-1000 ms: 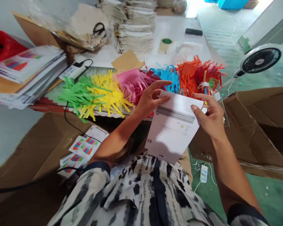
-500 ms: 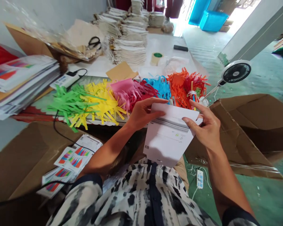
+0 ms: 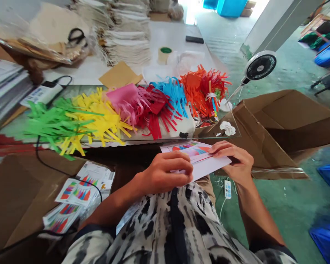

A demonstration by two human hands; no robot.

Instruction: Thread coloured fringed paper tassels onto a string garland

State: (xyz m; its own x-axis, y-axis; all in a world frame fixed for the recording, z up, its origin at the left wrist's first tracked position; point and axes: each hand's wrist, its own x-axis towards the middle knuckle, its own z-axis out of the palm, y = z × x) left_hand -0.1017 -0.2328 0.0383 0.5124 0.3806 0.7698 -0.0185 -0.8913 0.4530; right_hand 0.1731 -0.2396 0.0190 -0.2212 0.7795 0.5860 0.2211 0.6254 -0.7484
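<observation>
In front of my shirt I hold a white printed sheet [image 3: 209, 168], its colourful picture side partly showing beneath a bent-over white part. Curled fingers of my left hand [image 3: 165, 174] close on its near left edge. At the right end, my right hand [image 3: 233, 159] pinches it, fingertips on top and thumb hidden beneath. Just beyond, on the glass-topped table, lie bundles of cut paper fringe: green [image 3: 52, 123], yellow [image 3: 96, 117], pink [image 3: 123, 99], dark red [image 3: 158, 108], blue [image 3: 172, 93] and orange-red [image 3: 195, 86]. A small black clip [image 3: 183, 135] sits near the table edge.
An open cardboard box [image 3: 272, 135] stands right, beside a white fan [image 3: 260, 68]. Lower left, another box [image 3: 19, 190] holds printed cards [image 3: 77, 192]. Behind are tied stacks [image 3: 126, 40], scissors [image 3: 76, 36], a tape roll [image 3: 165, 53] and a black phone-like object [image 3: 194, 39].
The sheet has been tipped from upright to nearly flat and bent over, so colourful print shows. My left hand has come lower and nearer my body. The view has shifted to the right.
</observation>
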